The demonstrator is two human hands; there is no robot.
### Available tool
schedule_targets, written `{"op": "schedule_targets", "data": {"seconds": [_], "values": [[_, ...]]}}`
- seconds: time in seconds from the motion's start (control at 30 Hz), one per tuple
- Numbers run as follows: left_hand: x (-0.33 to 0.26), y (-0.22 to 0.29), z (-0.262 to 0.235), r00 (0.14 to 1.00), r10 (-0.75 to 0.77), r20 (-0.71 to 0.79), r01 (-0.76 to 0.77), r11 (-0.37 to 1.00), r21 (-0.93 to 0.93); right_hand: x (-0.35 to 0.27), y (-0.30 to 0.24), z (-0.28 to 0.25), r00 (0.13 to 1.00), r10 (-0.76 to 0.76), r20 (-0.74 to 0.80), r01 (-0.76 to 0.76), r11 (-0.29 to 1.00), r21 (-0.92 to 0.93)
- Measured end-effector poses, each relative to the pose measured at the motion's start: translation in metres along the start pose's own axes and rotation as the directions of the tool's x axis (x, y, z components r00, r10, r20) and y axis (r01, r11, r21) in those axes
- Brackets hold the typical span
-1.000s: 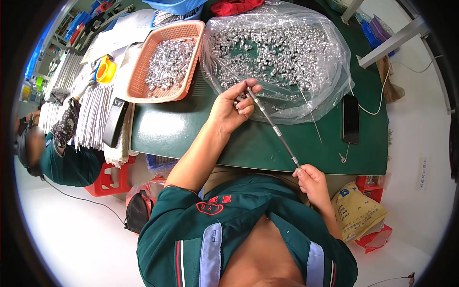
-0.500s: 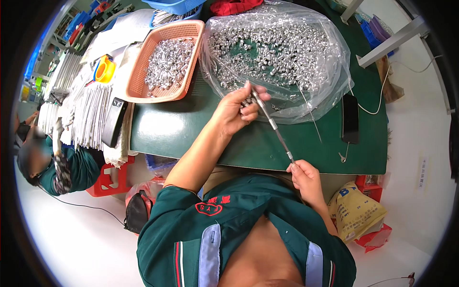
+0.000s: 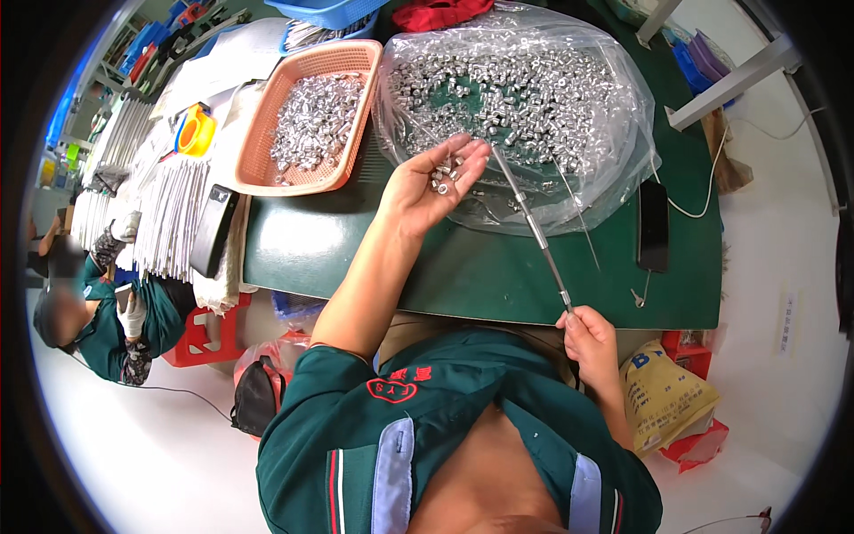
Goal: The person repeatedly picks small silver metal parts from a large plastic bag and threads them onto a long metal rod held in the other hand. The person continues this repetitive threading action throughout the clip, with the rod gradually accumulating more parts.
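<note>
Metal rod point(image 3: 551, 254) slants above the worktop point(image 3: 356, 258) | right hand point(image 3: 589, 340): fingers clamped on its near end, seemingly to leave the far end free | left hand point(image 3: 418, 198): fingers apart, palm up, I judge cupped so loose fittings point(image 3: 443, 189) don't roll off

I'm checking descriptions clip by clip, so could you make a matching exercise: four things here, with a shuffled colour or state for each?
Things:
1. left hand
2. right hand
3. mesh basket
4. printed sack

Colours or states:
A. yellow
B. closed around one end of a metal rod
C. orange
D. open, with small metal parts on it

Pairs: 1-D, 2-B, 3-C, 4-A
</note>
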State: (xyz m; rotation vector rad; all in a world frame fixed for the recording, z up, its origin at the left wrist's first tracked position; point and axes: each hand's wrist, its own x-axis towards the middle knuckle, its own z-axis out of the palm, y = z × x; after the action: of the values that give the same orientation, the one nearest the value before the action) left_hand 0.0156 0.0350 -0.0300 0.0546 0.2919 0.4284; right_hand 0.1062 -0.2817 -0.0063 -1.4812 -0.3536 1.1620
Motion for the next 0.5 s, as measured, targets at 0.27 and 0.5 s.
{"op": "schedule_targets", "data": {"seconds": [0.27,0.5], "values": [[-0.0020,-0.0007,-0.0012,0.999,0.026,-0.030,-0.025,1.000,0.010,0.0019,0.0054,0.0009,0.998,0.037,0.054,-0.030,0.993,-0.116],[-0.0052,-0.0091,0.0031,0.998,-0.008,-0.067,0.011,0.999,0.045,0.0025,0.0033,0.0042,0.996,0.073,0.051,-0.068,0.992,-0.104]]}}
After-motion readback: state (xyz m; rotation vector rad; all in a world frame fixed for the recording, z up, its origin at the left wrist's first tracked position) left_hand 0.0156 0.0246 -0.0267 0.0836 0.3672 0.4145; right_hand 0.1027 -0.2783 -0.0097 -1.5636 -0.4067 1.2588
